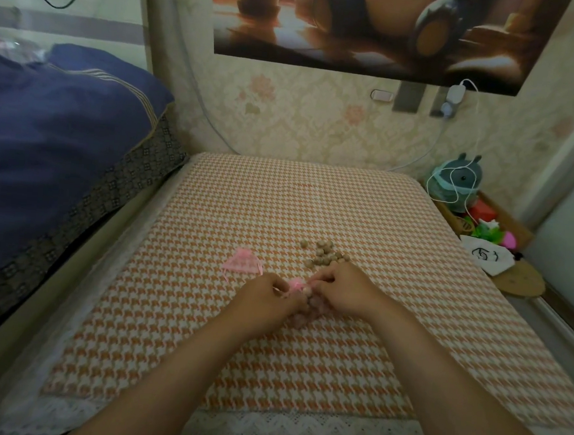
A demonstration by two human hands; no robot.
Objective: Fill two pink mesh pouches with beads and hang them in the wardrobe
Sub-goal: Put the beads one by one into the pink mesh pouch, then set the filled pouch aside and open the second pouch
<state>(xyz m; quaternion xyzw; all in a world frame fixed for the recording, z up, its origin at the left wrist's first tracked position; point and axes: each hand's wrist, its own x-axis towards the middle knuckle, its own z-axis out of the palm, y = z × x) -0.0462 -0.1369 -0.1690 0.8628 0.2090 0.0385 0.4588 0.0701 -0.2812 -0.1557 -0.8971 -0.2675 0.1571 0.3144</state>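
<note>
From the head camera, both hands meet near the middle of a counter covered in an orange-and-white houndstooth cloth: the left hand and right hand each pinch the top of a pink mesh pouch already bulging with beads. A second, flat pink mesh pouch lies just left of the hands, toward the counter's left edge. A small pile of loose tan beads sits just beyond the right hand, apart from both pouches.

A houndstooth-covered table (lace-edged) carries loose wooden beads — and an empty pink mesh pouch just left of them.
</note>
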